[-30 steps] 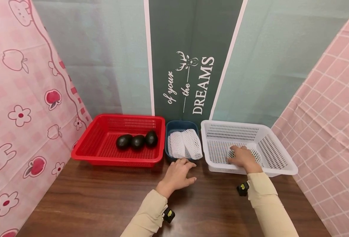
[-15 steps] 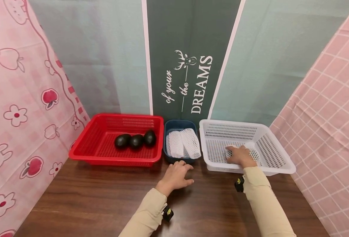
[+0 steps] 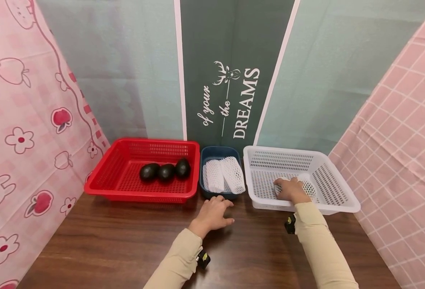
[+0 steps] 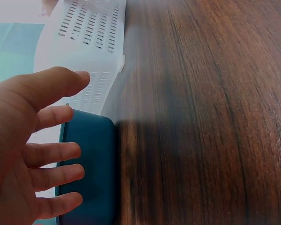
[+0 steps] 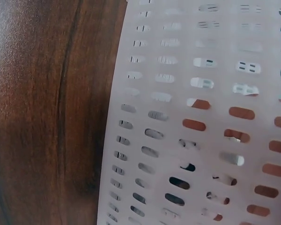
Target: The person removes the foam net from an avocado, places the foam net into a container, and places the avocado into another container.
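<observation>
Netting (image 3: 310, 189), white, sat in the near part of the white basket (image 3: 270, 204), right side of the table (image 3: 107, 245). It showed left and right of the right hand (image 3: 291, 190); one piece or two was unclear. That hand reached over the near rim, fingers bent down at the netting. Fingertips were mostly hidden, so I couldn't tell if it gripped or only rested there. Right wrist view mostly got the slotted wall, dark patches behind some slots. Left hand (image 3: 212, 214) held nothing: fingers loose, thumb wide apart, just beside the near wall of the blue bin (image 4: 98, 164), contact unclear. Bin had two mesh nets (image 3: 232, 174) side by side. Left: red basket (image 3: 140, 195), three dark avocados (image 3: 166, 172) in a row.
</observation>
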The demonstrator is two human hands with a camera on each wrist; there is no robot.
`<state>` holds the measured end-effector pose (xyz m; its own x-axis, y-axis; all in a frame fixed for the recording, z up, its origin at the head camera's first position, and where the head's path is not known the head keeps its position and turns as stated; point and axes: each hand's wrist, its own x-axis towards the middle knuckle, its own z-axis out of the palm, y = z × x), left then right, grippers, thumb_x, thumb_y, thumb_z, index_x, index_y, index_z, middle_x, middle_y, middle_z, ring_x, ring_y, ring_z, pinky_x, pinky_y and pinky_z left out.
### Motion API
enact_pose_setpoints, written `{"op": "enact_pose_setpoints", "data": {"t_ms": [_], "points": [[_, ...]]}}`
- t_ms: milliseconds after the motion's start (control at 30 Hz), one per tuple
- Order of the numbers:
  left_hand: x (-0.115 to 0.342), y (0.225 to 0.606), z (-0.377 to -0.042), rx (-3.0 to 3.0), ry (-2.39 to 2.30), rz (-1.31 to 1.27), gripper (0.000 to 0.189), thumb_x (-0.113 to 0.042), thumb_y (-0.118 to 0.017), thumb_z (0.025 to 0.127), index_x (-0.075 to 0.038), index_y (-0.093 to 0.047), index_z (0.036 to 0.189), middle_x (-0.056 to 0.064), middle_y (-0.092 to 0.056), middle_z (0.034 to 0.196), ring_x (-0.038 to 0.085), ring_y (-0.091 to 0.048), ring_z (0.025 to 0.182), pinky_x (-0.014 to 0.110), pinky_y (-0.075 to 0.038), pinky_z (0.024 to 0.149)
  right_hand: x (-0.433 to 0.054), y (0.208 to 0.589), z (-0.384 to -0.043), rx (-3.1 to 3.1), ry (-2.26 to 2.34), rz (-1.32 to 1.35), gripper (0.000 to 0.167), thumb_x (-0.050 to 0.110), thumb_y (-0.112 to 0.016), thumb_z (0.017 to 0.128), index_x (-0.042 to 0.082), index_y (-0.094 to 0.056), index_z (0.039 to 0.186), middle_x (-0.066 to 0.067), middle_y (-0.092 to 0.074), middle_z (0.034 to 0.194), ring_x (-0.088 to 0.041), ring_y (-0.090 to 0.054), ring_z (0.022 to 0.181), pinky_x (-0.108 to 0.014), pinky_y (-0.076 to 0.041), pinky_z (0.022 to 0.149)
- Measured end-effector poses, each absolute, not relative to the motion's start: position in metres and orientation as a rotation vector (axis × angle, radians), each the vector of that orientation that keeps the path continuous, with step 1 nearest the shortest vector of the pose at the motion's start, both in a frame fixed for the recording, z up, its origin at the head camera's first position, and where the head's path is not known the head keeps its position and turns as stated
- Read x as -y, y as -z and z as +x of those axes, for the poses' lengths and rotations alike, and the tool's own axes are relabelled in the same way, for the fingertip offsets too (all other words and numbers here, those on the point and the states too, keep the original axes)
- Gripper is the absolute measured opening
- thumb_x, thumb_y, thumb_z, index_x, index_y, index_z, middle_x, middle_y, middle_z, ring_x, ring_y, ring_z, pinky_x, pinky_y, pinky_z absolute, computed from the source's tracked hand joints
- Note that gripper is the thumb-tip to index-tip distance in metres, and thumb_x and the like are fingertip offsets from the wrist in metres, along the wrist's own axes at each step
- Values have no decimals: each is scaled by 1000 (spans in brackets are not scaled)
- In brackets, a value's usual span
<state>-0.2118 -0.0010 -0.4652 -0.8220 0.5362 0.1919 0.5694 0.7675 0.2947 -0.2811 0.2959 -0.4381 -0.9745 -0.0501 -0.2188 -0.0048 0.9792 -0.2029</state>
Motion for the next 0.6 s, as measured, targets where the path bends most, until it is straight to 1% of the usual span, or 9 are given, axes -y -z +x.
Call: {"op": "enact_pose_setpoints", "data": {"t_ms": [100, 233, 400, 600], "points": [[1, 466, -212, 2861, 525, -896, 42, -41, -73, 75, -19, -67, 110, 1, -58, 99, 21, -53, 89, 33, -41, 67, -296, 439, -281, -2906, 296, -26, 52, 10, -70, 75, 4, -55, 124, -37, -41, 113, -53, -32, 100, -62, -33, 77], [1, 466, -213, 2860, 522, -898, 42, -42, -73, 75, -19, -67, 109, 1, -58, 99, 21, -54, 89, 34, -42, 68, -294, 441, -281, -2905, 309, 14, 51, 11, -69, 76, 4, -55, 124, -38, -37, 110, -50, -31, 97, -59, -36, 73], [2, 466, -213, 2853, 533, -900, 42, -41, -73, 74, -18, -67, 109, 1, -57, 98, 21, -54, 89, 34, -42, 68, -296, 442, -281, -2930, 326, 25, 51, 12, -69, 76, 5, -54, 125, -38, -35, 110, -49, -30, 96, -58, -38, 70], [8, 459, -211, 2824, 548, -914, 41, -39, -73, 75, -16, -67, 109, 3, -58, 97, 23, -54, 89, 36, -43, 68, -298, 437, -279, -2986, 354, -33, 52, 18, -69, 78, 6, -53, 126, -35, -39, 108, -48, -34, 94, -57, -38, 67]]}}
